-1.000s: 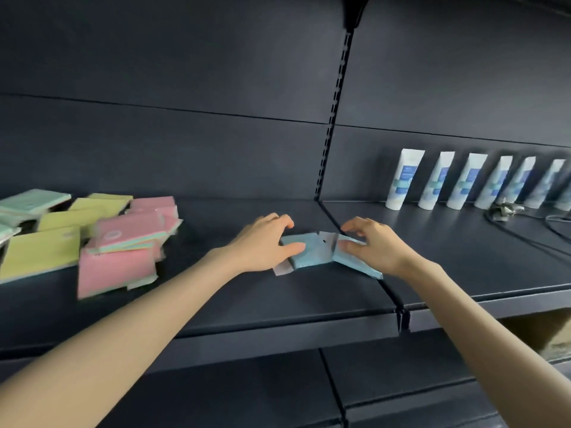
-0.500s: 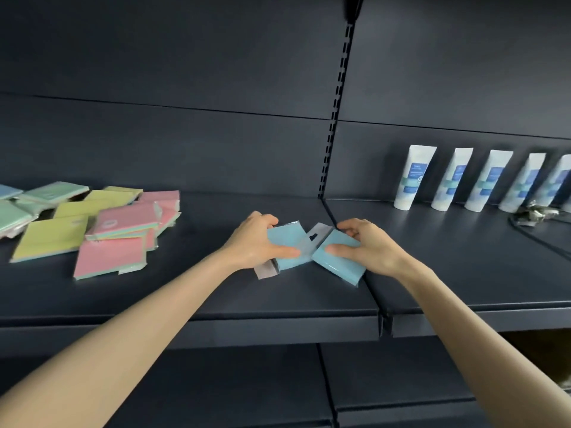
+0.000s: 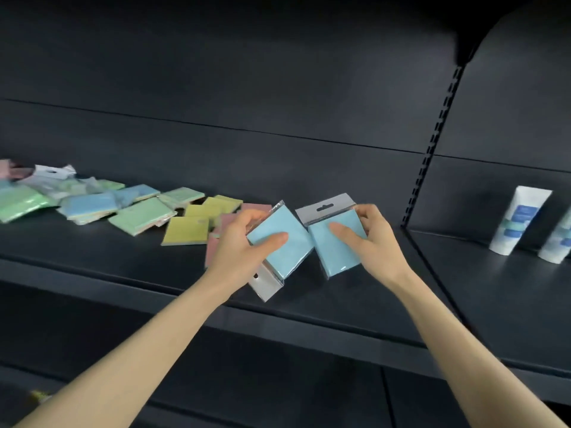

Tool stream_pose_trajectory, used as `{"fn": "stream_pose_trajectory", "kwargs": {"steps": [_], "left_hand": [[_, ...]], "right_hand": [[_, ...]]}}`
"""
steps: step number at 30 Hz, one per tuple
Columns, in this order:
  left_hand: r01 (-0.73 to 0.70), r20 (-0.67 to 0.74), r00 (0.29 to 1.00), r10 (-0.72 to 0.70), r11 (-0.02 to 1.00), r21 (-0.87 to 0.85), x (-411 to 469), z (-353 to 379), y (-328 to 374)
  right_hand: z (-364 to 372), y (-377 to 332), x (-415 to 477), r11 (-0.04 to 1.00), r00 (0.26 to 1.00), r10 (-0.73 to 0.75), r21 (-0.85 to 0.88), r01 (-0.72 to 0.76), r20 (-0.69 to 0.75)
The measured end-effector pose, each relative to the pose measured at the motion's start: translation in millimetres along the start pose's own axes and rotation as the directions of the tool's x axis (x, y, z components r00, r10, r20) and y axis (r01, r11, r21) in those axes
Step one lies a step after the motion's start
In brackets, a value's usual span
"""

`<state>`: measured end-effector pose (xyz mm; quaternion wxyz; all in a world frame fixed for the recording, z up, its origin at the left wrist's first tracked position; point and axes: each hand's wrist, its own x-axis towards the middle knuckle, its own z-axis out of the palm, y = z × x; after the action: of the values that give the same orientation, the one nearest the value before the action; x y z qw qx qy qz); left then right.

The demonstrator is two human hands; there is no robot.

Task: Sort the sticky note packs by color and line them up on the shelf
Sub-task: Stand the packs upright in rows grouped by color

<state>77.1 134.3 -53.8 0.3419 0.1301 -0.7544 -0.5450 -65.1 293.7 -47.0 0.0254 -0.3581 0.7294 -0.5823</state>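
**A:** Head view: what do the hands have?

**B:** The left hand grips one blue pack, thumb across its face and fingers curled round the top edge, with the hang tab pointing down. The right hand pinches a second blue pack the same way, tab up. Both packs are held above the shelf, side by side.

**A:** And the rest?

**B:** Green, blue, yellow and pink packs lie mixed in a loose heap to the left. White tubes stand to the right.

**A:** The risk?

**B:** I'd guess the slick wrapping could slip from a thumb grip, or the packs go down with tabs opposed and spoil the line
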Motion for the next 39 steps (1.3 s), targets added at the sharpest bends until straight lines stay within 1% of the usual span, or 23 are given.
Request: {"fn": "stream_pose_trajectory", "kwargs": {"steps": [4,10,12,16,18,22,26,31,34,36,39], "left_hand": [[-0.025,-0.057,0.998,0.024,0.999,-0.022,-12.1,-67.4,-3.9],[-0.018,-0.118,0.993,0.028,0.996,0.087,-40.0,-192.9,-26.6],[-0.013,-0.139,0.99,0.03,0.993,0.117,-46.0,-234.9,-35.1],[0.005,-0.178,0.984,0.022,0.989,0.148,-45.1,-302.3,-48.7],[0.019,-0.194,0.981,0.011,0.988,0.152,-40.0,-328.2,-53.9],[0.031,-0.219,0.976,-0.001,0.991,0.133,-17.2,-372.0,-64.7],[0.061,-0.246,0.968,-0.039,0.995,0.081,13.6,-405.9,-82.3],[0.111,-0.235,0.968,-0.083,0.988,0.108,50.0,-444.5,-107.0],[0.104,-0.236,0.97,-0.064,0.981,0.161,79.4,-472.3,-111.6],[0.075,-0.249,0.968,-0.033,0.984,0.162,98.4,-491.7,-115.2],[0.084,-0.236,0.971,-0.045,0.984,0.155,121.3,-521.2,-126.7]], "right_hand": [[63.0,-29.5,-1.6,0.996,0.998,-0.067,0.058,0.066,0.016],[186.6,-67.4,-9.6,0.994,0.994,-0.082,0.074,0.077,0.065],[229.0,-81.5,-13.0,0.991,0.992,-0.09,0.11,0.08,0.088],[293.9,-105.2,-13.2,0.989,0.986,-0.104,0.121,0.088,0.128],[317.4,-116.2,-6.6,0.99,0.98,-0.123,0.089,0.111,0.156],[360.3,-134.4,21.1,0.989,0.977,-0.146,0.018,0.145,0.158],[401.8,-142.5,52.7,0.987,0.973,-0.159,0.004,0.161,0.169],[452.8,-141.1,96.8,0.987,0.97,-0.146,-0.035,0.155,0.192],[478.9,-149.4,125.4,0.98,0.963,-0.16,-0.081,0.181,0.218],[496.5,-155.6,144.2,0.976,0.957,-0.172,-0.087,0.197,0.234],[525.1,-162.9,167.3,0.978,0.952,-0.169,-0.075,0.194,0.255]]}}
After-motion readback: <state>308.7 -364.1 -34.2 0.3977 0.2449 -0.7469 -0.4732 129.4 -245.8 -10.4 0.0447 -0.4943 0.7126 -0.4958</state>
